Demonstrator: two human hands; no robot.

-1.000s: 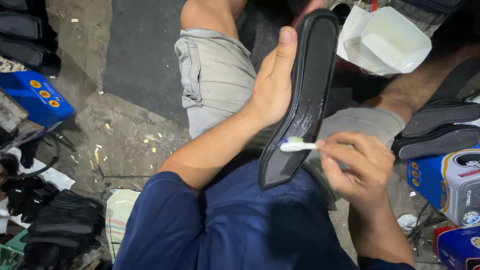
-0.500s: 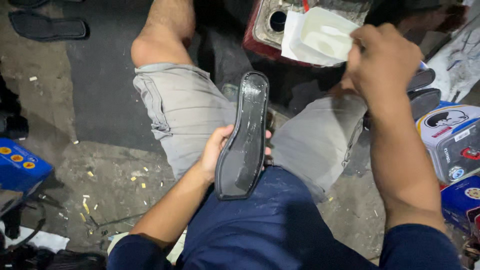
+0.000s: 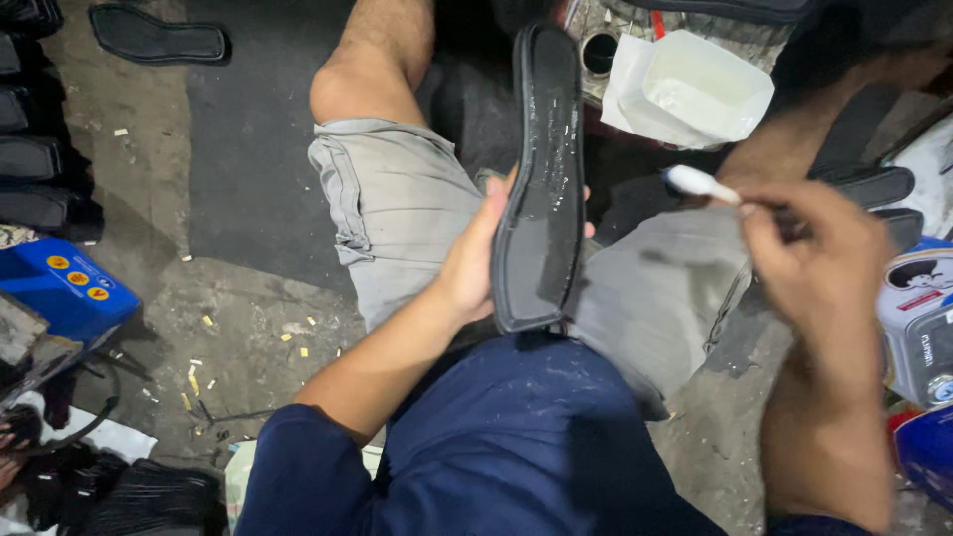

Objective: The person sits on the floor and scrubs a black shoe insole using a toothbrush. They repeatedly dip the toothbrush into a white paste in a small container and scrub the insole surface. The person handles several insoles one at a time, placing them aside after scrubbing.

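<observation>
Black rubber is the main thing here: a sole (image 3: 541,179) stands on end between the person's knees, its inner face turned up to the camera, and it sits higher and more upright than half a second ago, when it lay low across the lap. The left hand (image 3: 475,263) holds it from behind, palm against the left edge and fingers wrapped round the back (only their tips peek out at the right edge), closed firmly on the lower half. So the sole is up again and steadied, with its face open to the right hand.

Further right, a white tub (image 3: 695,91) sits beyond the knees, holding a pale liquid that looks like glue. Half a second ago the right hand was over that tub; now it is away from it and lower, toward the right knee. The brush (image 3: 698,183), a small white-tipped one, points left toward the sole but is apart from it, not yet touching. As I judge it, the brush is freshly loaded and on its way to the rubber.

The right hand (image 3: 819,263) pinches the brush handle between thumb and fingertips, the other fingers curled in, nothing else in its grasp.
</observation>
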